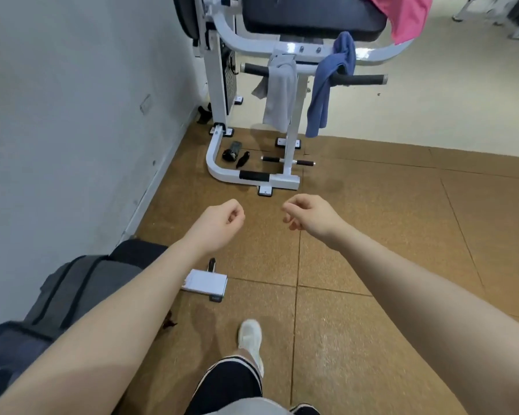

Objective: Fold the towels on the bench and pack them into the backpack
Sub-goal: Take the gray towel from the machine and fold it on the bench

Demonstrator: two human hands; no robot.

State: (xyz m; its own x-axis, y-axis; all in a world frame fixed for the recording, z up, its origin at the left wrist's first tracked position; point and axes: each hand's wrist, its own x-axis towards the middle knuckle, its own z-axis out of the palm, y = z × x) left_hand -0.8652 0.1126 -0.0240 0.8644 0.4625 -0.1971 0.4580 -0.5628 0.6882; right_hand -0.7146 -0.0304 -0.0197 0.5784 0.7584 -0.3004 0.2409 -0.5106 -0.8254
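Both hands loosely curled and holding nothing, left hand [219, 224], right hand [310, 218]; grey backpack [72, 295] by the wall, contents hidden.

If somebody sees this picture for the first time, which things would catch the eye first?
Probably the pink towel on the bench's black seat, top right, then the blue towel and grey towel hanging from its white frame. In front, the left hand and right hand reach forward, holding nothing.
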